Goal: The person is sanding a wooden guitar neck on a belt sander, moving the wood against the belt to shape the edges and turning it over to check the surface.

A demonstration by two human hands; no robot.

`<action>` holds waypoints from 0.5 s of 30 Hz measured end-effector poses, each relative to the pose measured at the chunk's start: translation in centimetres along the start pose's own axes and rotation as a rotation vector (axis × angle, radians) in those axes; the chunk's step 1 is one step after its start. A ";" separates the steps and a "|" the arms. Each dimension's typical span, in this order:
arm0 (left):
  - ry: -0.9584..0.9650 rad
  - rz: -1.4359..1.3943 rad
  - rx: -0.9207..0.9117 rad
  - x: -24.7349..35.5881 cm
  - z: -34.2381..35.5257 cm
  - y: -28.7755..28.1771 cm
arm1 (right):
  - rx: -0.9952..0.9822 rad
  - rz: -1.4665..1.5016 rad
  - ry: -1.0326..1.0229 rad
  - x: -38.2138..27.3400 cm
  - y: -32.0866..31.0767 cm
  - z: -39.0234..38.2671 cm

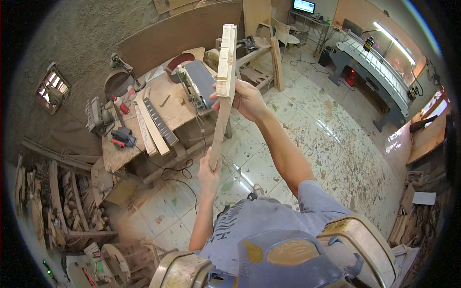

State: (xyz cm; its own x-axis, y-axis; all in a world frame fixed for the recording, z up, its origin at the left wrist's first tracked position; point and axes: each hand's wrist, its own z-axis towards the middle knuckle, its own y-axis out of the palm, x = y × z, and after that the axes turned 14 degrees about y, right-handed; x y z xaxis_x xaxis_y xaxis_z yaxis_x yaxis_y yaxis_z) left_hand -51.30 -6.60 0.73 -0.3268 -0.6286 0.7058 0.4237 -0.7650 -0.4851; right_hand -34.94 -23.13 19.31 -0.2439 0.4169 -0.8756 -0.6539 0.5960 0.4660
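Observation:
I hold a long pale wooden piece (225, 57) with a thicker, notched block at its far end. My right hand (246, 99) grips it beside that block, while my left hand (209, 168) is closed round its narrower near end. Just beyond it, on a wooden workbench (120, 158), stands a belt sander (200, 80). Also on the bench lie long pale strips (151, 134), a dark slotted fretboard-like strip (162, 124), a red-and-black power tool (122, 138) and a red-and-white bottle (121, 105).
A CNC machine (370, 77) stands at the right, with a monitor (303, 6) on a desk behind. Wood offcuts (65, 201) are stacked at the lower left. A black cable (177, 178) runs over the tiled floor (326, 149), which is strewn with debris.

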 end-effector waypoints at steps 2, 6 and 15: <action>0.002 0.016 0.008 -0.2 -0.2 -0.1 | -0.007 0.008 0.002 0.3 0.1 0.2; 0.002 0.020 0.023 -0.4 -0.4 0.0 | 0.002 0.014 0.006 0.7 0.0 0.5; 0.018 0.050 0.008 -0.5 -0.4 -0.4 | 0.009 0.021 0.025 0.6 0.5 1.3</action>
State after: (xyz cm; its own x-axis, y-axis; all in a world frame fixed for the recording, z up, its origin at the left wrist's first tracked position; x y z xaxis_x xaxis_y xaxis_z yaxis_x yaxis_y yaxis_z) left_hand -51.68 -6.04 0.33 -0.3200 -0.6687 0.6711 0.4471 -0.7311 -0.5154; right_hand -34.53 -21.68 19.18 -0.2754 0.4121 -0.8685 -0.6423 0.5933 0.4852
